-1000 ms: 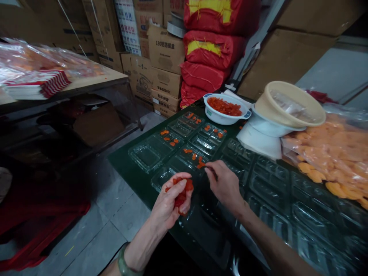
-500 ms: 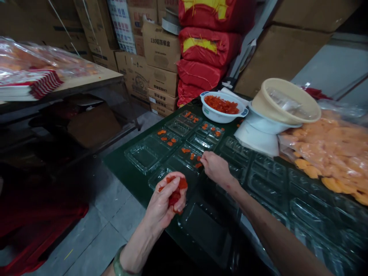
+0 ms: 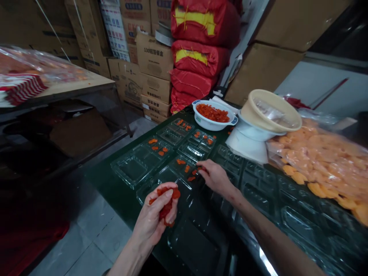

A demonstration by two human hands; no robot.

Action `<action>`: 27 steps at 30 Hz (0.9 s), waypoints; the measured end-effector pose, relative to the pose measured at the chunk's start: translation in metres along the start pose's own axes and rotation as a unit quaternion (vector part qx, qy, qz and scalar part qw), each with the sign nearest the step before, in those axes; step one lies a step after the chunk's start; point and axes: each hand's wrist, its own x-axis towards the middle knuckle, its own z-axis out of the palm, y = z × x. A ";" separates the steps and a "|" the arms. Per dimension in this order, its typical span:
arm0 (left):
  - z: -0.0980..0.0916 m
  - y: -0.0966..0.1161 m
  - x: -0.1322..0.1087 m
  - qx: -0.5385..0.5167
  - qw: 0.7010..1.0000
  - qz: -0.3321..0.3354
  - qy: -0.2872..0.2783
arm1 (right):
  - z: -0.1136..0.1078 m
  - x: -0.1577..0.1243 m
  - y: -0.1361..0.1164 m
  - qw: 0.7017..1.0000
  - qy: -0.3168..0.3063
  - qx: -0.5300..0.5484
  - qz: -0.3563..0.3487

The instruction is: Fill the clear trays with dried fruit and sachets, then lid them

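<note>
Head view: my left hand (image 3: 151, 218) curls closed around a clump of red-orange food pieces (image 3: 167, 203), and my right hand (image 3: 215, 177) pinches a small piece (image 3: 200, 168) just above a clear plastic tray (image 3: 172, 176). The far compartments (image 3: 175, 132) hold a few pieces; the nearer trays (image 3: 258, 188) show none.

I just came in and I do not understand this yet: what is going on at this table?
A person is working with both bare hands at a dark green table. The left hand grips a clump of red-orange food pieces. The right hand is at a clear plastic tray holding small red-orange pieces. Farther along stands a white two-handled bowl of similar pieces, and a large clear bag of pale orange slices lies to the right.
</note>
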 end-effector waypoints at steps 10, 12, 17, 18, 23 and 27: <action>0.017 -0.002 0.013 -0.009 0.999 -0.027 -0.032 | -0.032 0.059 0.082 0.936 0.161 -0.034 0.310; 0.023 -0.004 0.015 -0.006 0.999 -0.026 -0.028 | -0.035 0.049 0.057 0.950 0.153 0.006 0.273; 0.039 -0.010 0.018 0.030 0.999 -0.012 0.010 | -0.032 -0.021 -0.035 0.896 -0.113 0.418 0.101; 0.042 -0.013 0.018 0.036 0.999 -0.012 0.015 | -0.031 -0.035 -0.048 0.872 -0.128 0.462 0.098; 0.049 -0.020 0.016 0.041 0.999 -0.017 0.031 | -0.029 -0.063 -0.061 0.837 -0.068 0.521 0.149; 0.048 -0.017 0.016 0.015 0.999 -0.031 0.016 | -0.037 -0.046 -0.027 0.871 0.026 0.464 0.157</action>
